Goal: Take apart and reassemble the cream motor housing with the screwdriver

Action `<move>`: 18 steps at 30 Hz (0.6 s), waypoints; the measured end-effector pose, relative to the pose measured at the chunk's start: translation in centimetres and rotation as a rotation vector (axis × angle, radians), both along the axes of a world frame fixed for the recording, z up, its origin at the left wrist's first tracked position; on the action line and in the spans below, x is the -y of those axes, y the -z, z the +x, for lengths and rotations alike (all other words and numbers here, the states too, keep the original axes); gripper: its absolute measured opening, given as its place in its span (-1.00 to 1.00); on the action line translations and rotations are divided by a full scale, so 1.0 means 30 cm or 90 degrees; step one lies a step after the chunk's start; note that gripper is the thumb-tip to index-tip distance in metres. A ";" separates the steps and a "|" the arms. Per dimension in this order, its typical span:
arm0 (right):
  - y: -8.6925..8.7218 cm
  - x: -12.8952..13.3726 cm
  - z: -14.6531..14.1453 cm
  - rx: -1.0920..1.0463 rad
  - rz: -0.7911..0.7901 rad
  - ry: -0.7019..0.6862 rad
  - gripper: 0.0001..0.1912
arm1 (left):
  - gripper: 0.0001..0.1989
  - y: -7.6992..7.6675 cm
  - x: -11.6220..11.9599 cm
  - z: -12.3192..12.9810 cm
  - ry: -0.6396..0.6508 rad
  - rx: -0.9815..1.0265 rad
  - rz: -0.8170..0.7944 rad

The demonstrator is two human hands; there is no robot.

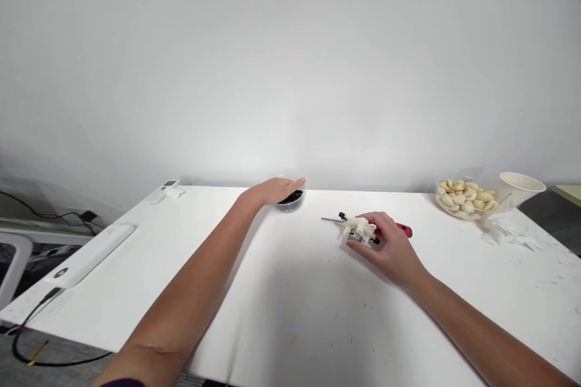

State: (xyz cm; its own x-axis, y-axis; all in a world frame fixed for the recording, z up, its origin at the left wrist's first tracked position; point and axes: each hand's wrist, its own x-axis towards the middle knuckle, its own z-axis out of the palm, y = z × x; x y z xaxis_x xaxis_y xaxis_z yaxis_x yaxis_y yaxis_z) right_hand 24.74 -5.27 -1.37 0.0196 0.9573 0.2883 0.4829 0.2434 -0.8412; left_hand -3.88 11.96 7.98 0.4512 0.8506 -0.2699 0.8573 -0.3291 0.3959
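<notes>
Plastic, metal and paper on a smooth tabletop (295, 296)
The small assembly (361, 227) looks like matt off-white plastic with a grey, metallic part; the screwdriver (405, 230) pairs a bare metal shaft with a red plastic handle. The tub (290, 208) and bowl (505, 201) are clear, glossy plastic, the cup (520, 192) matt paper. The tabletop has a soft sheen.

- A small off-white assembly (360, 227), with a greyish section on its near side and black bits jutting from its left and right ends, was gripped just above or on the white tabletop (290, 302); which was unclear.
- A screwdriver (403, 230), red-handled with a black end, lay behind it, metal shaft pointing left.
- A clear round bowl (290, 208) stood upright farther left, partly covered, containing small black pieces (293, 196).
</notes>
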 end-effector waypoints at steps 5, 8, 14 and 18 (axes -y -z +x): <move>0.006 -0.003 0.003 0.012 0.001 -0.004 -0.60 | -0.27 -0.021 0.025 0.014 0.013 -0.035 -0.018; 0.012 -0.004 0.004 0.014 -0.003 -0.003 -0.59 | -0.25 -0.027 0.035 0.014 0.014 -0.060 -0.024; 0.003 0.001 0.001 0.017 -0.003 0.004 -0.61 | -0.08 0.005 0.015 0.008 -0.012 -0.085 -0.012; -0.009 0.005 -0.002 0.022 -0.003 0.005 -0.63 | -0.17 0.034 -0.001 0.007 -0.026 -0.089 -0.013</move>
State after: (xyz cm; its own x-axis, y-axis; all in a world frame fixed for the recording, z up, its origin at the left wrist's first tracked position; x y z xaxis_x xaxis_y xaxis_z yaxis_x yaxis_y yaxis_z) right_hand 24.69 -5.41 -1.10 0.0179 0.9585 0.2845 0.5136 0.2353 -0.8251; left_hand -3.67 11.98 6.97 0.3730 0.8611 -0.3456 0.9172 -0.2860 0.2775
